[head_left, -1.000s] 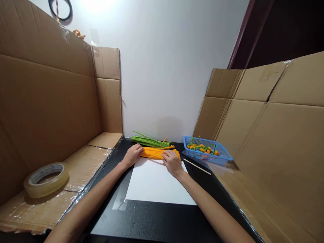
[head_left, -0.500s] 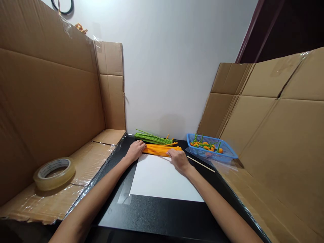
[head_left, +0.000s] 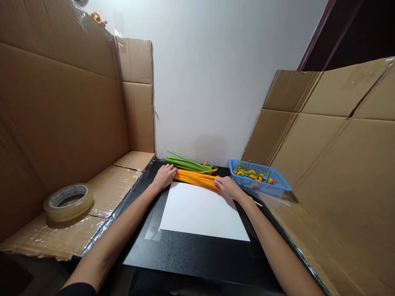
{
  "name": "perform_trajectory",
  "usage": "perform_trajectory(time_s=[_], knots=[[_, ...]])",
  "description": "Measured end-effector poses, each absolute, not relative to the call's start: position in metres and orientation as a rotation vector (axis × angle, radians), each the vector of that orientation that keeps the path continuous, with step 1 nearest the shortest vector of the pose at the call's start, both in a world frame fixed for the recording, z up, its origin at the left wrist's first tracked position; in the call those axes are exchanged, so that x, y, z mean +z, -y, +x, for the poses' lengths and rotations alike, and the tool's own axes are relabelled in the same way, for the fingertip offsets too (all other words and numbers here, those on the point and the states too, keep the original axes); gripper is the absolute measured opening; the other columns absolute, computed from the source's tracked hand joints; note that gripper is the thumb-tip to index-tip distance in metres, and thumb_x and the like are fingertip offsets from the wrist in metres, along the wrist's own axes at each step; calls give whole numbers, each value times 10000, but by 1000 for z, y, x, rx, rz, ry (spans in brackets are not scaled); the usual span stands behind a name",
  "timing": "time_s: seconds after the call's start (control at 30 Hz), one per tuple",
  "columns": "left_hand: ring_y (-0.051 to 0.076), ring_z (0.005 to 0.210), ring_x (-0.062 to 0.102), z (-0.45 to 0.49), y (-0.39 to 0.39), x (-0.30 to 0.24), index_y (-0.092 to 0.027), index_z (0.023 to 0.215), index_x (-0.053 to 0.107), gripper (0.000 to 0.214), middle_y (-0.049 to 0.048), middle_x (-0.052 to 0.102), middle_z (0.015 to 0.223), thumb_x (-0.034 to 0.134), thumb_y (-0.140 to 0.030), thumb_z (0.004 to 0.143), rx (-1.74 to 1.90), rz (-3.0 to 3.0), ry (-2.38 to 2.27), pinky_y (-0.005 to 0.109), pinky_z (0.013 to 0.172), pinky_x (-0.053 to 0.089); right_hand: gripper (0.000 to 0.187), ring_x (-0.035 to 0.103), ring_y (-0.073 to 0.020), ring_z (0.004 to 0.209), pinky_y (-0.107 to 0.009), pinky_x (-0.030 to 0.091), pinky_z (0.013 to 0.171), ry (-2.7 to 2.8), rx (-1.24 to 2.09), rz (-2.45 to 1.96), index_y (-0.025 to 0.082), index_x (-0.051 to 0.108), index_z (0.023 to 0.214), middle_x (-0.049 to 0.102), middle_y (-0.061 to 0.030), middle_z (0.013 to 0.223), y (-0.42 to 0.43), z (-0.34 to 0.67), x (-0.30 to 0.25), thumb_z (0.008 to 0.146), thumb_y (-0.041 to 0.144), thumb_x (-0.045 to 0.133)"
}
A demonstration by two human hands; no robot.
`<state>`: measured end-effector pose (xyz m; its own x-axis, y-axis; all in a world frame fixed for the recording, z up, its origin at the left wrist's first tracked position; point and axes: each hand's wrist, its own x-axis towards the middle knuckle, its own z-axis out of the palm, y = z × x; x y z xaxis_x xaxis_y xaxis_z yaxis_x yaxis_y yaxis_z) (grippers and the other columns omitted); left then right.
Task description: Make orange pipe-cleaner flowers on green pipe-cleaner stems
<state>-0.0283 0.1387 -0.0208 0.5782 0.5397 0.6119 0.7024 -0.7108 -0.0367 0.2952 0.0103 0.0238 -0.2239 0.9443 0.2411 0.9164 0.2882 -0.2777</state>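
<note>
A bundle of orange pipe cleaners point(head_left: 194, 177) lies across the far edge of a white sheet of paper point(head_left: 200, 211). My left hand point(head_left: 165, 176) has its fingers closed over the bundle's left end. At the right end, my right hand point(head_left: 227, 187) grips the pipe cleaners, its fingertips curled around them. Just behind is a pile of green pipe cleaners point(head_left: 188, 163), with a few orange ones lying across its right end. A thin pale stick point(head_left: 258, 203) is mostly hidden under my right hand and forearm.
A blue basket point(head_left: 280, 186) at the back right holds small orange and green pipe cleaner pieces. On the left, a roll of clear tape point(head_left: 68, 202) rests on cardboard. Cardboard walls point(head_left: 68, 107) stand on both sides of the black table point(head_left: 185, 255), with a white wall behind.
My right hand has shifted right to the end of the orange bundle, which now slants slightly toward me there. My left hand stays at its end. The camera view has shifted slightly.
</note>
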Motion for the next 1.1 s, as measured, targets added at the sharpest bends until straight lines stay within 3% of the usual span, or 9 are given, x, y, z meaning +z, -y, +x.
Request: perform_trajectory(time_s=[0.23,0.47,0.53,0.6,0.73,0.9,1.1], knots=[[262,911,565,-38,-146,-24,-193,911,679,131,102,653,916,549,-201,922,-1123,-2577,1249,362,785,424,362,503,-167,612,-288,319,641,2062,266,-1653,197,604,675,585,-19,620,-5,326,30,939,387,445],[284,1092,560,-40,-132,-19,-160,1041,664,208,129,657,1104,530,-166,881,-1607,-2733,1348,458,993,433,459,401,-129,507,-268,326,559,1951,553,-1489,190,611,759,445,48,517,-5,311,29,937,559,403],[268,1054,601,-37,-121,-19,-171,1071,670,249,107,677,1100,637,-244,835,-1722,-2883,1341,423,935,492,486,392,-119,483,-261,323,530,1931,653,-1443,187,607,778,457,50,520,-6,297,25,928,602,403],[259,1061,637,-31,-108,-18,-190,1179,654,439,97,692,1150,732,-370,786,-1836,-3057,1320,382,881,533,508,391,-107,460,-255,315,503,1935,766,-1399,181,607,775,481,45,528,-6,281,22,908,639,432],[265,1052,690,-10,-84,-16,-164,1264,599,614,128,723,1101,693,-570,814,-2204,-3222,1361,357,815,578,525,404,-86,443,-238,307,475,1961,969,-1320,168,618,802,514,41,559,-1,253,16,881,671,489],[213,906,733,3,-71,-10,-172,1275,535,596,139,727,1076,697,-551,845,-2802,-3017,1460,353,776,608,482,477,-88,421,-217,352,443,2032,1242,-1306,163,630,806,565,33,535,6,238,13,854,639,572],[145,737,717,-4,-73,-3,-131,1097,634,468,72,729,845,782,-467,808,-3172,-2719,1575,275,723,610,503,546,-96,398,-210,411,418,2012,1468,-1374,155,618,832,639,7,563,9,246,14,847,654,564]])
